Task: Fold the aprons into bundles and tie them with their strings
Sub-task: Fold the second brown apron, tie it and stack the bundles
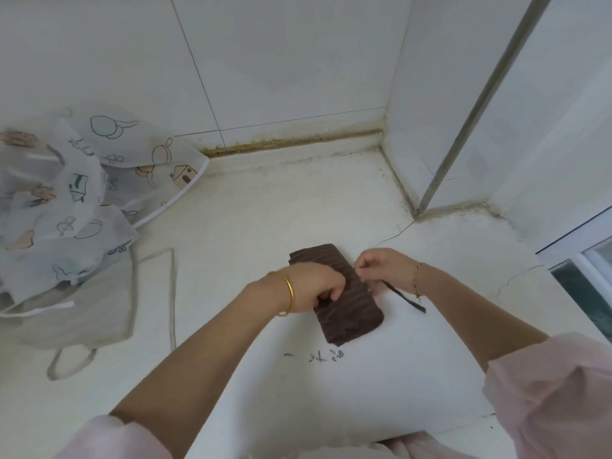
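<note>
Nearest, just this side of the bundle [351, 313], a few dark scrawled marks [314, 356] are seen on the counter [265, 210]. The bundle, a brown apron folded into a narrow ribbed slab, lies flat and slanted on the counter between the two wrists. Its left edge is held at mid-length by the left grip [314, 286], whose fingers are curled onto the cloth. At the bundle's right edge a dark string [407, 299] is pinched by the right grip [384, 270], and the loose tail trails off to the bundle's right, past the wrist. Whether the string passes round the bundle cannot be told.

The cloth is judged light, soft and springy. The folds are likely to open if pressure is eased, so the bundle is best pinned at mid-length. The string is thin and limp and could slip from a loose pinch, so it is best taken close to the bundle, where tension can be kept.

Well to the bundle's left a grey apron [82, 309] with long strap loops is spread, and beyond it printed aprons [66, 193] are heaped. Neither is judged to hinder the tying. Beyond the bundle a crack [397, 233] runs across the counter, then the tiled wall [265, 61] rises. A window [589, 266] stands far to the right.
</note>
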Demonstrator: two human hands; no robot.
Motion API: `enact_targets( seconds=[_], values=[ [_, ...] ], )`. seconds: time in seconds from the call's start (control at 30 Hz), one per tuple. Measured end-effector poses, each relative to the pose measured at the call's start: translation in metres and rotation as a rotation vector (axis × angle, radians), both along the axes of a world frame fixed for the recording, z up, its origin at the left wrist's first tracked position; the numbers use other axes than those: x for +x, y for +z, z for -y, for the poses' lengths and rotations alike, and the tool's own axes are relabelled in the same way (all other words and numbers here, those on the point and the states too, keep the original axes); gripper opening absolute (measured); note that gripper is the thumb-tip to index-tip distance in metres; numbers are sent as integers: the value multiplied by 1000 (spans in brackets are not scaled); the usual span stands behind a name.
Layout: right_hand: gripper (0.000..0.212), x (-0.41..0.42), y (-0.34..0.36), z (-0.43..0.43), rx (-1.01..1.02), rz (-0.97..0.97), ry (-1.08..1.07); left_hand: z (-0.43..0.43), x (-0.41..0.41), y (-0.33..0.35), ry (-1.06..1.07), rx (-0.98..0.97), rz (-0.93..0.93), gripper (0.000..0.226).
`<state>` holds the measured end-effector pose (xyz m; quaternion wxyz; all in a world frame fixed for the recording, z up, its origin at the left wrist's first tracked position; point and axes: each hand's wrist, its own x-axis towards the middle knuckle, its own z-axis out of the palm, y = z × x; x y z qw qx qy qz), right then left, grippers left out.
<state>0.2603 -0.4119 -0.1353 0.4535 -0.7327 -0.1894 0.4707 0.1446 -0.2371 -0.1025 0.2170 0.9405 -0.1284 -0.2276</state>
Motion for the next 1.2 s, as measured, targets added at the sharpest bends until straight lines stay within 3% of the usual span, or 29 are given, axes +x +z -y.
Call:
enact_targets(
  seconds=[0.1, 0.2, 0.27, 0.4, 0.47, 0.53, 0.7, 0.87, 0.93, 1.2],
  values=[
    [10, -8, -3, -2, -254, 165, 100, 18, -7, -16, -2, 68, -150, 30],
    [21, -16, -4, -9, -277, 248, 34, 26, -1, -13, 41, 118, -155, 22],
    [32, -21, -9, -10, -292, 337, 40, 27, 7, -3, 42, 268, -169, 20],
    [40, -29, -14, -13, -308, 439, 56, 16, 13, 15, 114, 592, -356, 19],
    [42, -34, -13, -15, -305, 551, 110, 6, 14, 24, 108, 584, -433, 30],
    [43, -38, -15, -17, -287, 642, 141, 0, 17, 35, 156, 401, -425, 33],
    [43, -43, -22, -22, -285, 735, 173, 6, 16, 14, 626, -409, -331, 28],
    [46, -43, -28, -24, -240, 607, 152, 7, 8, -43, 1138, -1107, -327, 32],
    [47, -42, -28, -24, -219, 569, 154, 4, 12, -49, 1186, -1195, -353, 30],
    [60, -46, -24, -17, -189, 404, 24, 2, 16, -42, 1095, -1227, -484, 23]
  ],
)
